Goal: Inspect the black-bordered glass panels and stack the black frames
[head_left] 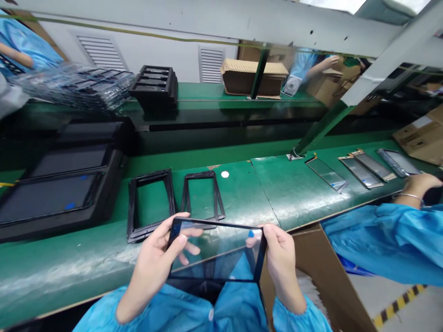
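I hold a flat glass panel with a dark border level over my lap, just off the green bench's front edge. My left hand grips its left end, thumb on top and fingers curled beneath. My right hand pinches its right end, beside a small blue tab. Two empty black frames lie side by side on the green bench just beyond the panel.
Black trays with dark panels are stacked at left. More glass strips lie at right near a co-worker's blue sleeve and hand. A cardboard box stands at my right knee. A black tray stack sits on the far shelf.
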A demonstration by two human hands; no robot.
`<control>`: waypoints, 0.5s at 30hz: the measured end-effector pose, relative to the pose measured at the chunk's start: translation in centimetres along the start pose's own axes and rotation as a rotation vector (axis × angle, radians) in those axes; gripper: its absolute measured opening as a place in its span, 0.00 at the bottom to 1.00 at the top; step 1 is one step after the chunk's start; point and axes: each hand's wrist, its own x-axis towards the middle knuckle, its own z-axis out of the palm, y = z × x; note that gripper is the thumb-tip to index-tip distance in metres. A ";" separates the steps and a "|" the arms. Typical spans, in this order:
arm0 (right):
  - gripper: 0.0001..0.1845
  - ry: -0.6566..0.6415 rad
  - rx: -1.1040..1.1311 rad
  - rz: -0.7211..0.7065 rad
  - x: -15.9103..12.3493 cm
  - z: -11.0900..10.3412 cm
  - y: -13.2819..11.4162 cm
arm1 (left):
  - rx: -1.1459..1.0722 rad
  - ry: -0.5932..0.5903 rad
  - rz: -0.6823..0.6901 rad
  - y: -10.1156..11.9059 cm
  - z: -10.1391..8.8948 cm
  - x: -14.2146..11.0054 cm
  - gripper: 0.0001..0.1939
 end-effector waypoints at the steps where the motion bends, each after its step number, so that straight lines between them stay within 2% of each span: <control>1: 0.24 -0.014 0.015 -0.002 0.0 0.0 0.0 | 0.009 0.008 0.003 -0.1 0.0 0.0 0.32; 3: 0.21 -0.041 0.024 -0.020 -0.2 0.1 -0.2 | 0.060 0.028 0.044 -0.4 0.1 0.1 0.30; 4: 0.20 -0.045 0.013 -0.038 -0.3 0.2 -0.4 | 0.106 0.051 0.113 -0.4 0.1 0.2 0.30; 6: 0.16 -0.029 -0.032 -0.076 -0.6 0.5 -0.8 | 0.302 0.106 0.351 -0.1 0.2 0.5 0.32; 8: 0.15 -0.021 -0.067 -0.106 -1.1 0.9 -1.1 | 0.612 0.105 0.658 0.7 0.5 1.0 0.33; 9: 0.16 -0.029 -0.083 -0.117 -1.3 1.2 -1.3 | 0.768 0.065 0.789 1.2 0.6 1.3 0.30; 11: 0.17 -0.056 -0.113 -0.137 -1.8 1.5 -1.3 | 0.968 -0.094 0.952 2.2 1.1 1.9 0.21; 13: 0.17 -0.075 -0.135 -0.150 -2.2 1.7 -1.1 | 0.979 -0.254 0.999 2.9 1.7 2.4 0.13; 15: 0.17 -0.082 -0.142 -0.150 -2.3 1.7 -0.9 | 0.915 -0.333 0.986 3.1 2.1 2.8 0.09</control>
